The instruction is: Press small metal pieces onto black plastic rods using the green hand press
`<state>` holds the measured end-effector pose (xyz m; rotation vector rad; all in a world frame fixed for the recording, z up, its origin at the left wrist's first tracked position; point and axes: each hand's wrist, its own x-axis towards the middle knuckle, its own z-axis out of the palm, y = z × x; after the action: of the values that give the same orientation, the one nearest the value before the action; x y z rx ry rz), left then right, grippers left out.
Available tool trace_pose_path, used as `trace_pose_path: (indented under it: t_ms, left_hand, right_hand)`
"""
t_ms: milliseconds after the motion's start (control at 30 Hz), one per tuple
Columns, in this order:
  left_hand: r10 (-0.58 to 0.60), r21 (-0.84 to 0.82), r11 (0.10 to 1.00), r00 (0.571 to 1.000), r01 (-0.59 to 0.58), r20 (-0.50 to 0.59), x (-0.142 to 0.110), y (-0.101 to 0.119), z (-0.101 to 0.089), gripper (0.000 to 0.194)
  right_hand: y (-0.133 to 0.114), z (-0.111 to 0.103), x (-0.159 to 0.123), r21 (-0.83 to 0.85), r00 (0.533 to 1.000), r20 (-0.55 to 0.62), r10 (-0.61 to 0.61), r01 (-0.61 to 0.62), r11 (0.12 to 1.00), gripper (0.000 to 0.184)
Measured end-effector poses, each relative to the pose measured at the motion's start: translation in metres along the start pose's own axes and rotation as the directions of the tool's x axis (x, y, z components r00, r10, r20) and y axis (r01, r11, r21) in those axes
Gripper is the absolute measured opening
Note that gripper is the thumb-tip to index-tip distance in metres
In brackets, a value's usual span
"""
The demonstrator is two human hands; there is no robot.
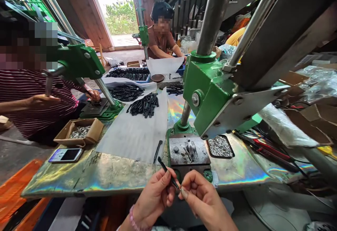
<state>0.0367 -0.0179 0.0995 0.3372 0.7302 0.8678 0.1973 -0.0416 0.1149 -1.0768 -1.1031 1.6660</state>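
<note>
My left hand, with a pink beaded bracelet at the wrist, is closed around a slim black stick-shaped piece with a wider far end. It tilts up and to the left in front of the press. At the near end of the piece, my right hand pinches thumb and forefinger together; whatever lies between those fingertips is too small to make out. Just beyond my hands stands the green hand press, its steel base plate carrying a small metal fixture. One similar black piece lies left of the base.
A pile of black pieces rests on white sheeting. Small metal parts fill a tray right of the press. A phone and cardboard box sit left. Two people work opposite and at left, one gripping another press's lever.
</note>
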Motion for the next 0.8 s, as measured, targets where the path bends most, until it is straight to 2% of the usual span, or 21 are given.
trace_pose_path:
  t_ms: [167, 400, 567, 667, 800]
  left_hand:
    - [0.054, 0.055, 0.997, 0.998, -0.055, 0.007, 0.001, 0.000, 0.001, 0.028]
    - [0.150, 0.167, 0.976, 0.988, -0.141, -0.044, -0.001, -0.001, 0.006, 0.030]
    - [0.224, 0.254, 0.945, 0.974, -0.206, -0.044, -0.002, -0.004, 0.004, 0.028]
    - [0.208, 0.236, 0.952, 0.977, -0.195, -0.033, -0.001, -0.005, 0.003, 0.029]
    - [0.165, 0.187, 0.969, 0.986, -0.159, -0.018, 0.003, -0.008, 0.004, 0.029]
  right_hand:
    - [-0.002, 0.001, 0.000, -0.046, 1.000, -0.008, 0.004, -0.004, 0.999, 0.028]
    - [-0.001, 0.001, 0.002, -0.097, 1.000, -0.030, -0.004, 0.001, 0.995, 0.029]
    - [0.000, 0.003, 0.005, 0.029, 0.997, -0.031, 0.076, -0.075, 0.997, 0.039]
    - [0.005, 0.002, 0.007, 0.109, 0.996, -0.037, 0.079, -0.075, 0.991, 0.040]
    - [0.014, -0.006, 0.008, 0.124, 0.999, -0.035, 0.036, -0.031, 0.992, 0.037]
